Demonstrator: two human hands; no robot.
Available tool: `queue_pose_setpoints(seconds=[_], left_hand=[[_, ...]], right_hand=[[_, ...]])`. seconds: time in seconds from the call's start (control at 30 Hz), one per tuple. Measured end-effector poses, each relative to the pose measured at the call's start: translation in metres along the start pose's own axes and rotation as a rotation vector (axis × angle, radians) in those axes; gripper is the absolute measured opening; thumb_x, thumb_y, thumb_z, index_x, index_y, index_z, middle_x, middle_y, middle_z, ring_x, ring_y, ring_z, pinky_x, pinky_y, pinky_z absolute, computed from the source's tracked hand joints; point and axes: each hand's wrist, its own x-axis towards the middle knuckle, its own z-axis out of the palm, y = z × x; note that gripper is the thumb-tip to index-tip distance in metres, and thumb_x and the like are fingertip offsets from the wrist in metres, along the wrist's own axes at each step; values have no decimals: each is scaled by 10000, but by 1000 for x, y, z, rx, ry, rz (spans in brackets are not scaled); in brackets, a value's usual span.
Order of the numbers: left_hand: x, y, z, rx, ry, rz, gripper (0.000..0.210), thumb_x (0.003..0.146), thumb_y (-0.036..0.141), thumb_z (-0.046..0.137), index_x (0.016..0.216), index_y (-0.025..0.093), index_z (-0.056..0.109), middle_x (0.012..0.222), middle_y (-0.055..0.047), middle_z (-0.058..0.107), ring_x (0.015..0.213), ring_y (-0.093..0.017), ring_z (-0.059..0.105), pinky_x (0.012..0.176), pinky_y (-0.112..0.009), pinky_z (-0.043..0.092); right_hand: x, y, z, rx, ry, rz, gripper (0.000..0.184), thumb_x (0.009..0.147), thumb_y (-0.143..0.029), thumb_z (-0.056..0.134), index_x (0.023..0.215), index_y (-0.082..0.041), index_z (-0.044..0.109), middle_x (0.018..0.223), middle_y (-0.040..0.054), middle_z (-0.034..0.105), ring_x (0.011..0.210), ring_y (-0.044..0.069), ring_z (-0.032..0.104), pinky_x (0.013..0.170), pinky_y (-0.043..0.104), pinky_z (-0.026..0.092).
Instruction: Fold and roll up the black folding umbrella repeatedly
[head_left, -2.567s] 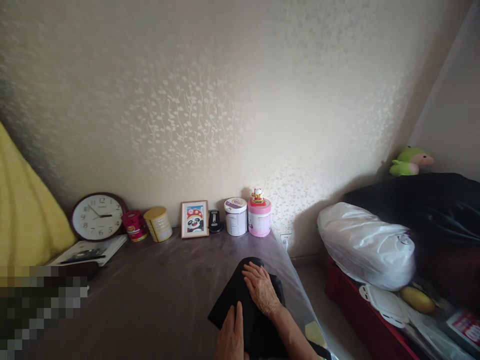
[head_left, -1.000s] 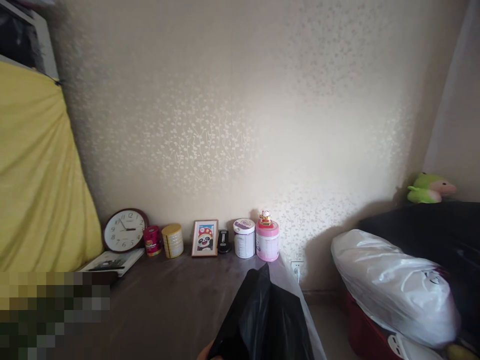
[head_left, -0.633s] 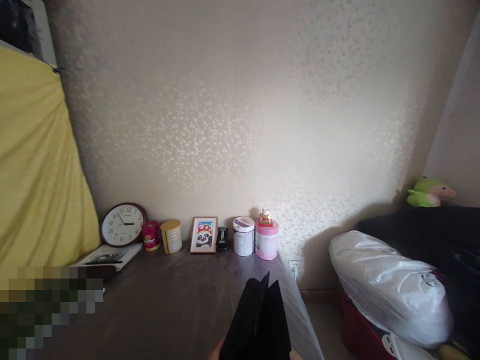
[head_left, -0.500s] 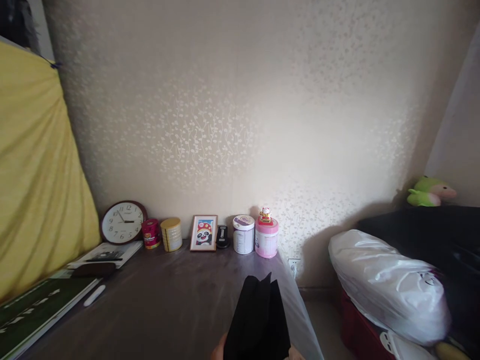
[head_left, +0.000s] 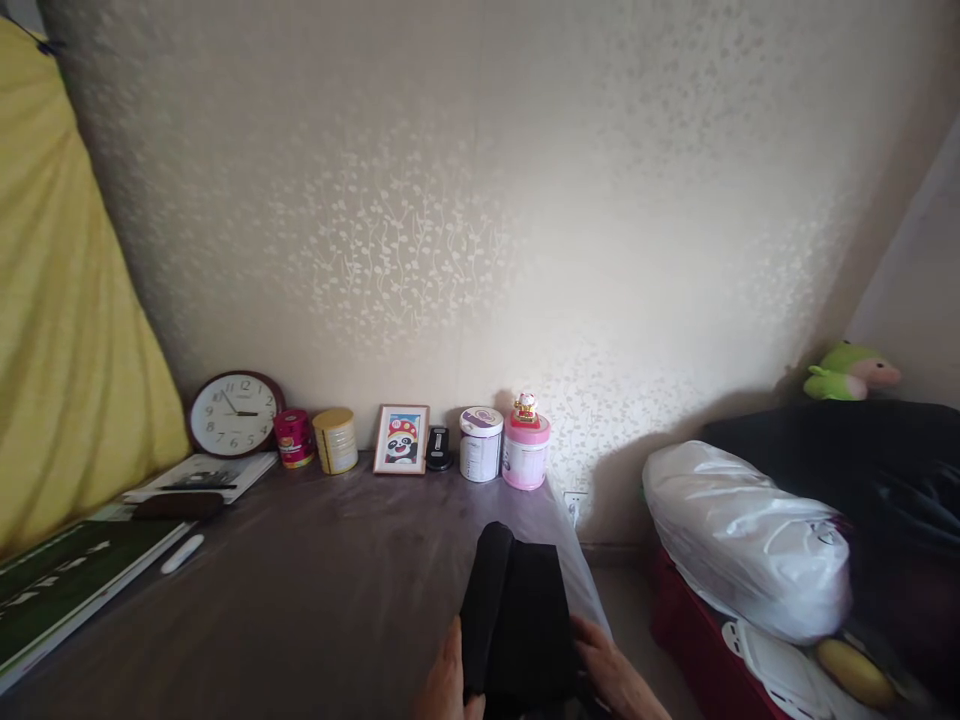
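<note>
Over the table's near right part, a black folded fabric item [head_left: 525, 620] is held between my two hands. It has a rounded roll along its left side and a flat, squared panel on the right; its exact kind does not show. My left hand [head_left: 445, 675] grips its lower left edge, thumb at the near end. Against the lower right side lies my right hand [head_left: 611, 668], its fingertips hidden behind the black fabric. The near end of the item runs toward the bottom of the view.
Along the wall stand a clock [head_left: 235, 414], a red can [head_left: 294, 438], a yellow-lidded can [head_left: 335, 441], a framed panda picture [head_left: 401, 440] and a pink tub [head_left: 526, 460] with a figurine. A green book [head_left: 75, 585] lies left. Right of the table is a white plastic bag [head_left: 742, 535].
The pointed flaps at the item's top have come down into a smooth roll and panel. Both hands now show more. The view has tilted slightly down.
</note>
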Motion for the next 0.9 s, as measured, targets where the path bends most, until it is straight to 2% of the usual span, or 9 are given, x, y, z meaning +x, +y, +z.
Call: queue_pose_setpoints(seconds=[0.1, 0.27, 0.4, 0.5, 0.6, 0.8, 0.9], left_hand=[[-2, -1, 3, 19, 2, 10, 775, 706, 97, 454, 1374, -36, 85, 1465, -206, 200, 1343, -239, 259, 1096, -303, 247], [-6, 4, 1, 27, 3, 2, 775, 715, 97, 450, 1386, 5, 75, 1479, -168, 187, 1345, -201, 258, 1085, -256, 236], [-11, 15, -7, 43, -52, -44, 774, 719, 77, 439, 1384, -6, 51, 1475, -190, 183, 1336, -208, 279, 1073, -268, 253], [-12, 19, -10, 49, -80, -57, 776, 721, 81, 439, 1382, -11, 43, 1471, -204, 184, 1325, -222, 303, 1062, -287, 274], [-11, 17, -7, 24, -67, -79, 805, 709, 98, 460, 1394, 33, 42, 1481, -173, 177, 1312, -225, 329, 1047, -289, 296], [-9, 15, -2, -5, -12, -76, 865, 648, 94, 494, 1398, 50, 66, 1485, -140, 187, 1341, -207, 266, 1076, -270, 241], [-9, 15, -2, -12, -7, -73, 888, 616, 80, 499, 1402, 77, 86, 1476, -123, 233, 1331, -211, 289, 1081, -266, 229]], right_hand=[[7, -4, -8, -26, 96, -31, 277, 678, -395, 532, 821, -223, 695, 861, 55, 699, 896, 253, 633, 744, 321, 503], [10, -21, -3, -119, 190, -11, 443, 758, -548, 395, 836, -201, 659, 687, 44, 664, 661, 215, 635, 547, 273, 479], [14, -34, 5, -302, 278, -64, 438, 779, -582, 385, 729, -223, 632, 641, 28, 649, 643, 211, 623, 582, 268, 445], [21, -33, 8, -344, 277, -75, 407, 758, -571, 433, 778, -219, 635, 693, 39, 662, 706, 235, 629, 643, 290, 443], [28, -30, 11, -340, 287, -72, 354, 705, -527, 510, 770, -203, 638, 687, 44, 648, 719, 245, 617, 664, 308, 447], [39, -55, 29, -131, 153, -142, 373, 746, -520, 468, 758, -185, 630, 617, 1, 594, 611, 176, 558, 536, 260, 421], [46, -68, 47, -76, 154, -173, 376, 745, -522, 477, 774, -180, 630, 591, -7, 576, 586, 160, 534, 506, 240, 398]])
